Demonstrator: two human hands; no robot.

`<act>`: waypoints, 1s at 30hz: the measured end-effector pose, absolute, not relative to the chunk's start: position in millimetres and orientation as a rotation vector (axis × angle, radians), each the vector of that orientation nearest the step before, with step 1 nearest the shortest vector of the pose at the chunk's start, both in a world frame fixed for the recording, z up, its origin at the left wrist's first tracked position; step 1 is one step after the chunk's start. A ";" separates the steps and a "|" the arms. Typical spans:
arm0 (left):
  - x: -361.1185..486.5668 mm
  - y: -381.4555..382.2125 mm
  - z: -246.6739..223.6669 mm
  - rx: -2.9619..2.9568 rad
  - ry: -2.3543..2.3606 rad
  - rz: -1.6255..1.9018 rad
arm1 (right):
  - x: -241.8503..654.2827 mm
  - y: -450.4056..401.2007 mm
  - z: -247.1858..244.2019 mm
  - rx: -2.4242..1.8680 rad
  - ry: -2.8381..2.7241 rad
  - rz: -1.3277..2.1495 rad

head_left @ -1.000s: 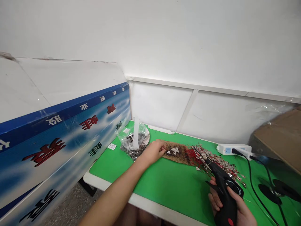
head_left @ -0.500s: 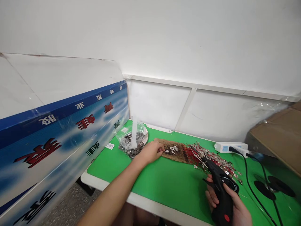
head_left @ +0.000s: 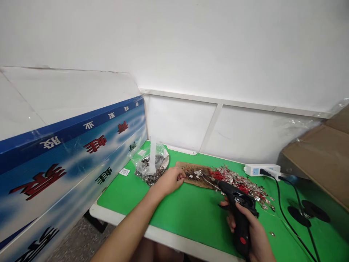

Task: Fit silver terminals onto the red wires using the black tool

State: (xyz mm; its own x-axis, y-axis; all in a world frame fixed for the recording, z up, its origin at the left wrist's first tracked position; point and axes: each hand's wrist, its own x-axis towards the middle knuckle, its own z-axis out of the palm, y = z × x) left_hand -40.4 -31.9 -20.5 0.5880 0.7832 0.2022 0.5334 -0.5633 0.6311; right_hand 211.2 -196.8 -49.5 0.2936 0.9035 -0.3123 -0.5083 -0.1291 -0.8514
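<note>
My left hand [head_left: 169,179] rests at the left end of a scorched brown board [head_left: 200,182], its fingers curled together. Whatever they pinch is too small to make out. In my right hand [head_left: 255,227] is a black pistol-shaped soldering gun [head_left: 240,214], gripped by its handle. Its thin metal tip points left over the board, close to a small group of silver metal tabs [head_left: 196,174]. Just beyond the gun, a heap of silver pieces with red parts [head_left: 242,185] spreads across the board's right end and the green mat [head_left: 185,207].
A clear plastic bag [head_left: 141,165] with dark metal pieces lies left of the board. To the right are a white power strip [head_left: 252,170] with black cables, a spool [head_left: 298,216] and a cardboard box [head_left: 319,149]. A printed panel [head_left: 109,145] borders the left side.
My right hand has moved the soldering gun leftward, bringing its tip from the red-and-silver heap to the silver tabs. The left hand stays at the board's end. The view has shifted slightly.
</note>
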 end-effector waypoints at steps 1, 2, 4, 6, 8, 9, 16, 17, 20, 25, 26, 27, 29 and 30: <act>-41.1 -33.4 -20.7 2.298 1.051 0.662 | 209.9 -192.5 -50.8 -1.175 -0.495 1.297; -41.5 -34.5 -20.8 2.290 1.059 0.678 | 208.9 -188.3 -52.1 -1.205 -0.544 1.306; -41.7 -35.4 -21.1 2.263 1.077 0.691 | 207.3 -181.3 -54.5 -1.264 -0.634 1.316; -41.2 -35.2 -21.2 2.240 1.090 0.693 | 206.4 -176.8 -56.4 -1.295 -0.670 1.300; -40.7 -35.1 -20.6 2.228 1.091 0.681 | 206.2 -174.8 -57.6 -1.308 -0.670 1.303; -40.4 -35.2 -20.1 2.224 1.090 0.674 | 206.3 -174.4 -58.1 -1.314 -0.672 1.312; -38.5 -35.9 -17.8 2.245 1.098 0.661 | 205.5 -175.4 -55.4 -1.327 -0.688 1.308; -38.4 -35.8 -17.9 2.245 1.105 0.649 | 204.5 -175.6 -53.8 -1.337 -0.678 1.303; -38.0 -35.6 -18.5 2.223 1.129 0.629 | 201.7 -176.2 -49.6 -1.373 -0.667 1.299; -38.1 -34.8 -20.0 2.225 1.122 0.650 | 202.2 -176.9 -50.3 -1.373 -0.683 1.303; -38.2 -34.6 -20.3 2.226 1.122 0.648 | 203.2 -176.9 -51.0 -1.369 -0.681 1.308; -38.3 -34.5 -20.4 2.227 1.124 0.645 | 204.2 -177.0 -51.6 -1.373 -0.683 1.316; -38.6 -34.5 -20.3 2.223 1.133 0.637 | 206.2 -177.3 -51.6 -1.395 -0.698 1.338; -38.7 -34.6 -20.1 2.221 1.136 0.633 | 206.9 -177.5 -51.1 -1.404 -0.708 1.346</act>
State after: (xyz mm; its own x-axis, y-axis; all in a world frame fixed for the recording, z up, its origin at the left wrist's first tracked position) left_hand -38.7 -34.6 -20.1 0.5292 0.8345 0.1538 0.5700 -0.4839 0.6641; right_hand 206.9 -177.5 -51.1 0.2014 0.9140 -0.3521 -0.2282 -0.3058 -0.9244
